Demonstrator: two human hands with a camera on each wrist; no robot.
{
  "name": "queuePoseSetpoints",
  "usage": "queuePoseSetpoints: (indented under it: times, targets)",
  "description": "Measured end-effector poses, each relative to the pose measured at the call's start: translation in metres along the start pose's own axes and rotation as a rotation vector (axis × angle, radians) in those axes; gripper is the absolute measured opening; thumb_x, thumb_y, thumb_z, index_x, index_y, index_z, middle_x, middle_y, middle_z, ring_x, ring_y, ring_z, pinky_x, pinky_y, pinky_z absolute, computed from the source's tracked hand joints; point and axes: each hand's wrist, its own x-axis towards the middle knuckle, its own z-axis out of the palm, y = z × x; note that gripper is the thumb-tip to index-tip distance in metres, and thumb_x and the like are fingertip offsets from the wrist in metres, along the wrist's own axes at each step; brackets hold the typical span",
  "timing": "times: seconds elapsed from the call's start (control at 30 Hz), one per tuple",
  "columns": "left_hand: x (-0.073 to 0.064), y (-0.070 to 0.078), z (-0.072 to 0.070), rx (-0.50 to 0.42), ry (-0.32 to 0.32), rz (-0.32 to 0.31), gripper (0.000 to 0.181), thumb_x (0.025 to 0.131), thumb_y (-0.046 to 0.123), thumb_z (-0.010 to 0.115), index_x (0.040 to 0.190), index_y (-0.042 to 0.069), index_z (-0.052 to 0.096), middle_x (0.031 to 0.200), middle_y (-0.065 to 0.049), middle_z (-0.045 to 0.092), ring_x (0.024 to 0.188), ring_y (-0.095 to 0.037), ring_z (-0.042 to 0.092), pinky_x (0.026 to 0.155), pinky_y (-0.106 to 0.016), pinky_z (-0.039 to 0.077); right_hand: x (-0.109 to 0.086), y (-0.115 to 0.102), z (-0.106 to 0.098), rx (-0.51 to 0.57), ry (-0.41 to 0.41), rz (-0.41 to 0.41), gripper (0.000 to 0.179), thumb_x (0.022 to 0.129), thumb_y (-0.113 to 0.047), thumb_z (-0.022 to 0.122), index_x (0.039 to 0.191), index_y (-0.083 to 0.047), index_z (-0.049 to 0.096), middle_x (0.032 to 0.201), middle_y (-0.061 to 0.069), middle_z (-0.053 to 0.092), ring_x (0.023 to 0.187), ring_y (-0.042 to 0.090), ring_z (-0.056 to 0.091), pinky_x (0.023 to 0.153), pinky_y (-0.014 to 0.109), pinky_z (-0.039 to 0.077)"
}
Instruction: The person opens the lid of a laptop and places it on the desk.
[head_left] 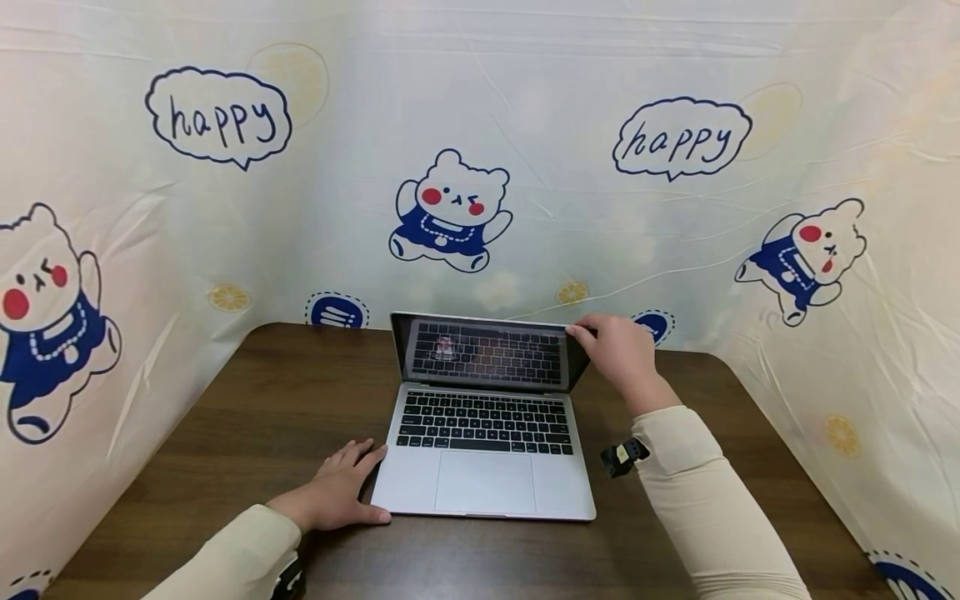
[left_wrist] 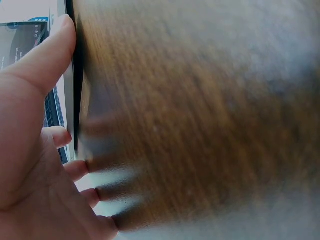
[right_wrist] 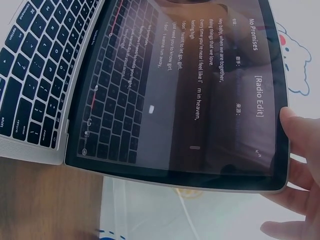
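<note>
A silver laptop (head_left: 408,483) stands unfolded on the table, its black keyboard (head_left: 483,423) facing me. The raised screen (head_left: 487,354) looks dark in the head view; from the right wrist it shows lines of song lyrics and a reflection of the keys. My right hand (head_left: 622,354) pinches the screen's upper right corner, thumb on the front and fingers behind the lid. At the front left corner of the base, my left hand (head_left: 337,492) rests with fingers spread. In the left wrist view its thumb (left_wrist: 57,45) lies against the laptop's edge, other fingertips near the tabletop.
The dark wooden table (head_left: 300,392) extends around the laptop. A pale curtain (head_left: 562,67) with printed bears and "happy" bubbles hangs behind and at both sides, close to the table's edges. A small black device (head_left: 624,457) sits at the right wrist.
</note>
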Motion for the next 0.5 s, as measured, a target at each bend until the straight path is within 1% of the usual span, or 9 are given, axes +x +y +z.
queuePoseSetpoints:
  times: [0.17,0.5]
  targets:
    - [0.0011,-0.0015,0.0011,0.004,0.003,0.0,0.099,0.07,0.055,0.08,0.144,0.001,0.04,0.148,-0.029,0.031,0.137,-0.054,0.021,0.104,-0.07,0.02,0.0007,0.0016,-0.0017,0.001,-0.009,0.01,0.032,0.095,-0.041,0.059,0.106,-0.015,0.075,0.094,0.007,0.074,0.063,0.021,0.059,0.048,0.032,0.04]
    - [0.0018,-0.0013,0.0013,-0.001,-0.002,-0.007,0.099,0.07,0.054,0.08,0.144,0.002,0.04,0.149,-0.029,0.03,0.137,-0.054,0.02,0.104,-0.07,0.02,0.0018,0.0099,-0.001,0.016,-0.006,0.043,0.034,0.095,-0.042,0.058,0.109,-0.016,0.075,0.095,0.007,0.074,0.071,0.025,0.062,0.056,0.039,0.046]
